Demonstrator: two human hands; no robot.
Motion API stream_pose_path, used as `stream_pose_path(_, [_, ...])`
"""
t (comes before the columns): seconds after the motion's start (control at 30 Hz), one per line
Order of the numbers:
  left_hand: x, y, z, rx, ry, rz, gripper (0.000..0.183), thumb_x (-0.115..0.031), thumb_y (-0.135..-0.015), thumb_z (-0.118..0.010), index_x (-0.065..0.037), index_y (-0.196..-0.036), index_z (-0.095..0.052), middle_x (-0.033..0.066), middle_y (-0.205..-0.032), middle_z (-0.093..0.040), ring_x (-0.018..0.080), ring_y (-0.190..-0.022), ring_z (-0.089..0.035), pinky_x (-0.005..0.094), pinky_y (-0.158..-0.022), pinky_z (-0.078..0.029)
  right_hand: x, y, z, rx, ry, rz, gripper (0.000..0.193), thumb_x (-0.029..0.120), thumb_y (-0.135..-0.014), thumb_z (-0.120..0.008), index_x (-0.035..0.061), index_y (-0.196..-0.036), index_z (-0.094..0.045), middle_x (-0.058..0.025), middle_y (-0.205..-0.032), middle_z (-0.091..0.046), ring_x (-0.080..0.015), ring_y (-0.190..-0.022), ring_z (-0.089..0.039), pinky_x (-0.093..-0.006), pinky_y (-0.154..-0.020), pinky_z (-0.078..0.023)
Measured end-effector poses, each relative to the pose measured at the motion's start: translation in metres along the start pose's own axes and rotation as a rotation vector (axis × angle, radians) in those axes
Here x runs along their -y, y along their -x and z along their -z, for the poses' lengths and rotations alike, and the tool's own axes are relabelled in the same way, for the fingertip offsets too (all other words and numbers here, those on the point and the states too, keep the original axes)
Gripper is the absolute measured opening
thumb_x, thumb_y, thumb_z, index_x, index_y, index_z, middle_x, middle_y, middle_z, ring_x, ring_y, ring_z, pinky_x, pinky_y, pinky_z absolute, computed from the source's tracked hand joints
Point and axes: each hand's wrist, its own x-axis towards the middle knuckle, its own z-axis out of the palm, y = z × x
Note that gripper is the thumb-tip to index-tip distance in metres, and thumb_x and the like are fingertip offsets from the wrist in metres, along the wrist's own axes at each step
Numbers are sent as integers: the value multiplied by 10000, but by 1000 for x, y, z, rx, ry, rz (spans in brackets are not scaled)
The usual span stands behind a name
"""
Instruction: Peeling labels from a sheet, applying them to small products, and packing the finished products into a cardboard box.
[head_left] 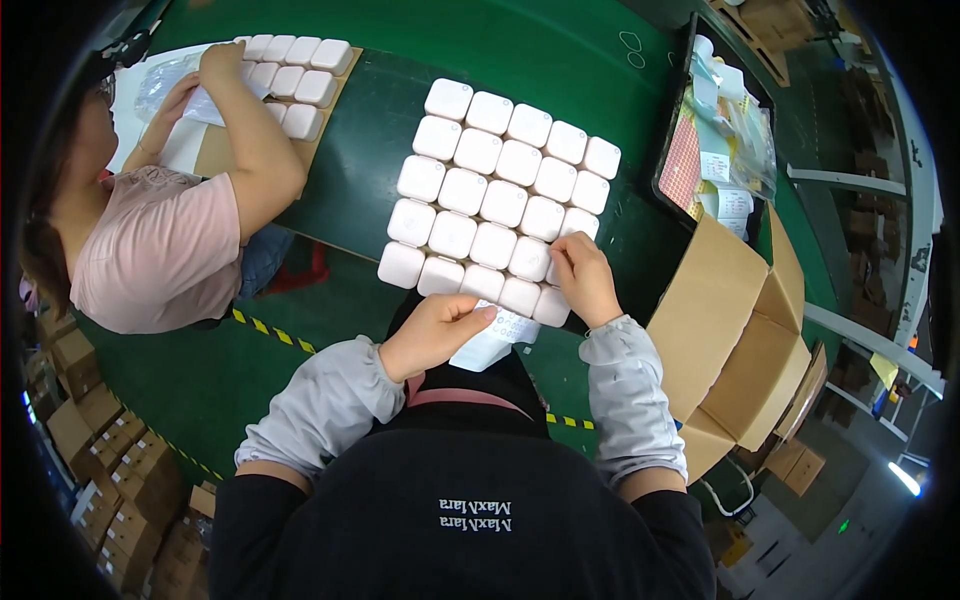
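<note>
Beside the white boxes, a label sheet, likely light, bendy and best held by its edge, is pinched by the left hand, while the boxes are touched by the right hand, whose grip cannot be told.

Black shirt: two lines of white lettering, the same in both, upside down in this view; sheet in the left hand: rows of small marks, too fine to read; slips in the tray: small dark print, likewise illegible; floor tape: yellow and black warning stripes.
</note>
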Motion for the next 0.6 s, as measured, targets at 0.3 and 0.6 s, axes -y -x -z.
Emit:
stream_pose_path(0.3, [1, 1, 1, 7, 54, 2, 289, -196, -982, -550, 61, -1065, -653, 22, -903, -672, 41, -787, -570, 202, -687, -471, 8, 0, -6, -44, 231, 101, 23, 47, -821, -607, 24, -825, -609, -119, -817, -599, -332, -723, -587, -399, -607, -448])
stream_pose_path(0.6, [1, 1, 2, 28, 48, 19, 293, -200, -985, -547, 55, -1085, -650, 24, -918, -675, 44, -793, -575, 204, -692, -474, 14, -4, -7, -96, 254, -179, 131, 126, -748, -697, 48, -831, -633, -92, -732, -620, -292, -663, -608, -393, -601, -445])
